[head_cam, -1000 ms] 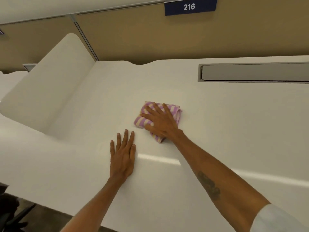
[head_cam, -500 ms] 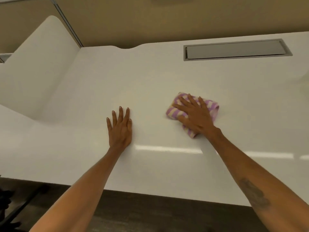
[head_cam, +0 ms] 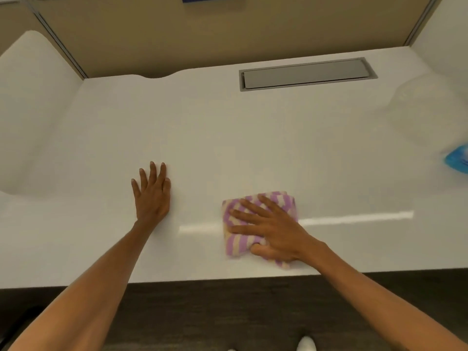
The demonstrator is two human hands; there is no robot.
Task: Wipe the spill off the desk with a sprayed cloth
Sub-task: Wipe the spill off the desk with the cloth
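We pressed our right hand (head_cam: 273, 231), fingers spread, on the striped cloth (head_cam: 286, 201) near the front edge of the desk (head_cam: 253, 138), left hand (head_cam: 152, 196) flat alongside, and judged a nearer stroke might drag it off.

Setting: office workstation or study carrel. White bench (head_cam: 253, 138) boxed in by tan partition panels (head_cam: 228, 34) along its far edge and a white side divider (head_cam: 33, 102) at its left edge. A grey cable hatch (head_cam: 306, 74) sits recessed near the far edge. Dark floor (head_cam: 202, 312) shows below the near edge.
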